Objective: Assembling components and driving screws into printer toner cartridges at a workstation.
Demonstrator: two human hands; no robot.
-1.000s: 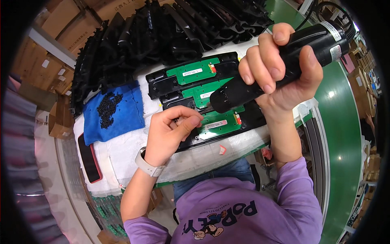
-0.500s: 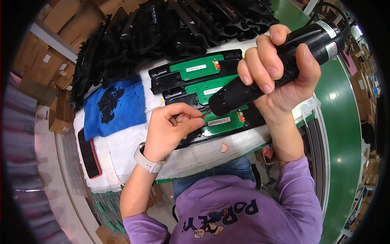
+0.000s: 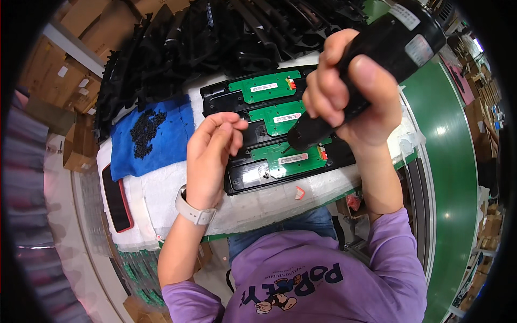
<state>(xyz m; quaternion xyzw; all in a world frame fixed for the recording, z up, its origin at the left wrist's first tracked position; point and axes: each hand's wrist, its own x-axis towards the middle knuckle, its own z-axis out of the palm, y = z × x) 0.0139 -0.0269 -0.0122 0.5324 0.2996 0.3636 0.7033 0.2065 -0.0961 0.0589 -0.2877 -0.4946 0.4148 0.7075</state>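
My right hand [image 3: 358,91] is wrapped round a black electric screwdriver [image 3: 398,46], tilted with its nose down and to the left. Its bit meets or hovers just over the green circuit board [image 3: 280,167] on the nearest black plastic panel [image 3: 245,177]; contact is hard to judge. Left of the panels, my left hand [image 3: 210,156] is raised with its fingers curled together against the thumb. Whatever it may pinch is too small to make out. Behind lie a middle circuit board [image 3: 274,116] and a far circuit board [image 3: 261,89], each on a similar black panel.
A blue cloth [image 3: 175,153] bearing a pile of small black screws [image 3: 145,134] lies on the left. Beside it is a red-edged phone [image 3: 118,202]. Many black plastic parts [image 3: 215,40] are heaped along the back. A green surface [image 3: 449,177] runs down the right.
My left hand has drawn back from the nearest board, up and to the left. The screwdriver's nose has moved slightly right, its bit now showing at the board.
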